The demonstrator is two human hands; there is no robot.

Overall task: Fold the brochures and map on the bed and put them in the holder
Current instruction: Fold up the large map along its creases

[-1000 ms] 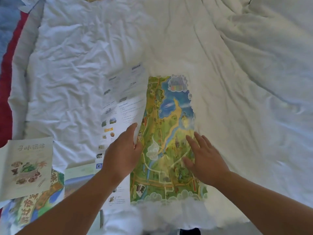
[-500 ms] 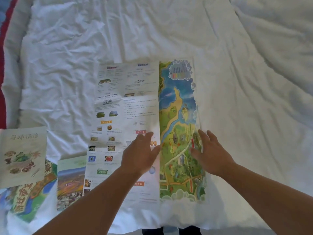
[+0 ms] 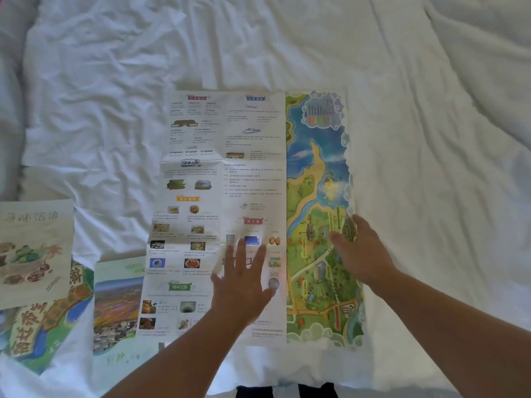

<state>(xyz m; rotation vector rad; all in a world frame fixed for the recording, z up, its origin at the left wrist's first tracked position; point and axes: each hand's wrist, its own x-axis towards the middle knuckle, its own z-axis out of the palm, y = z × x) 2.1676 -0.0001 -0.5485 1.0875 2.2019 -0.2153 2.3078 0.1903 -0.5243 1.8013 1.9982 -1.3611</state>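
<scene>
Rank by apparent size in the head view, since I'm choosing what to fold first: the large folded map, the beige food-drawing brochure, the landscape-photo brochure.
1. Large folded map, clearly biggest.
2. Beige food-drawing brochure and landscape-photo brochure look alike; both are partly hidden, so unranked.

Left hand (image 3: 242,282) flat, palm down, fingers spread wide and pointing away. Right hand (image 3: 360,254) just beside it, also flat and open, fingers angled toward the left hand. Both bare forearms reaching up from below, well apart lower down, closer at the wrists.
</scene>
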